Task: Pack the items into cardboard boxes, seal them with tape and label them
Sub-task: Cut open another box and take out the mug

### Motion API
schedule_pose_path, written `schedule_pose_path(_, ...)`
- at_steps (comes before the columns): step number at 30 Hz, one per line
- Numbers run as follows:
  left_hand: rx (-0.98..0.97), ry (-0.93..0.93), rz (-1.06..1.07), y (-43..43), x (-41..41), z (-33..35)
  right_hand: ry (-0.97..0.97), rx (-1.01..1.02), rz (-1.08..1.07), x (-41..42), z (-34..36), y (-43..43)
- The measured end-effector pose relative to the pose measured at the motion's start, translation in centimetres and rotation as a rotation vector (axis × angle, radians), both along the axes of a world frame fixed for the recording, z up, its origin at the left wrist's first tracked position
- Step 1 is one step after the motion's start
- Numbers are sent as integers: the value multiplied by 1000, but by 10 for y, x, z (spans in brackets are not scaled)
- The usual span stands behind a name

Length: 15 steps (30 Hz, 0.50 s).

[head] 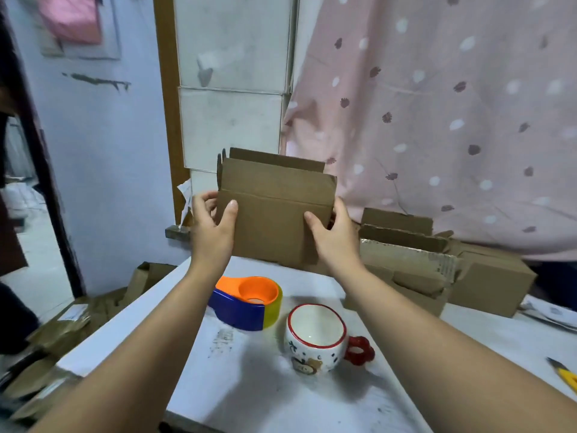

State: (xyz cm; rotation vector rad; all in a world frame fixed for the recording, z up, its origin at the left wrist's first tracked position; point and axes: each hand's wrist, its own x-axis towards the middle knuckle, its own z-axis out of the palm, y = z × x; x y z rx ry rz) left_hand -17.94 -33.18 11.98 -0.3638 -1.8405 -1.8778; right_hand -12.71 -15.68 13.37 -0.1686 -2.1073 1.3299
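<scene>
While the left grip (212, 228) and right grip (331, 235) clasp the matte cardboard box (271, 223), flaps upright, glossy round mug (315, 340) nearer.

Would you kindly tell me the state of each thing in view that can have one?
Box: held between both hands, top flaps open.
Left hand: grips the box's left side.
Right hand: grips the box's right side.
Mug: upright on the table, empty.
Tape dispenser: lying on the table, untouched.
Spare boxes: flaps open, at the table's right.
</scene>
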Motion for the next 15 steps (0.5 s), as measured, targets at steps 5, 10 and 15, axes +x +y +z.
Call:
schedule_pose_path(5, 125, -70, 1, 38, 52, 15, 85, 96, -63, 59, 2, 29)
schedule_pose_path(10, 229, -15, -181, 74, 96, 21, 154, 41, -153, 130, 1, 80)
schedule_pose_path(15, 91, 48, -284, 106, 128, -1, 179, 13, -259, 185, -18, 120)
